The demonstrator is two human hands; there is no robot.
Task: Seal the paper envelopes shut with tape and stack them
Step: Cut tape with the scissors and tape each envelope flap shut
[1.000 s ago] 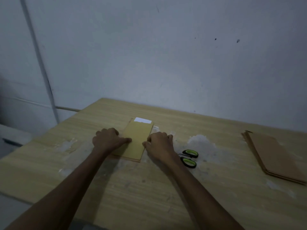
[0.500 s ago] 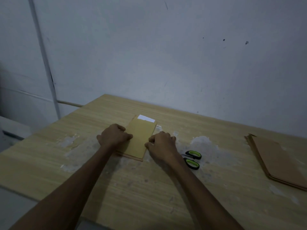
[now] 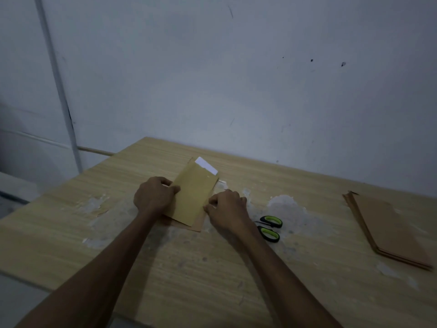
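Observation:
A yellow-brown paper envelope [image 3: 192,197] lies on the wooden table [image 3: 212,268], with a white strip [image 3: 206,165] showing at its far end. It rests on a darker brown envelope [image 3: 197,223] whose near corner sticks out underneath. My left hand [image 3: 155,197] grips the envelope's left edge with curled fingers. My right hand [image 3: 228,208] pinches its right edge. A stack of brown envelopes [image 3: 390,229] sits at the table's right side.
Scissors with green and black handles [image 3: 269,228] lie just right of my right wrist. The tabletop has worn, whitish patches [image 3: 287,205]. A grey wall [image 3: 236,79] stands right behind the table; the table's left and near edges drop off.
Both hands stay on the envelope's edges. The top envelope has turned slightly, so the darker envelope below now shows at the near corner. The camera has shifted a little.

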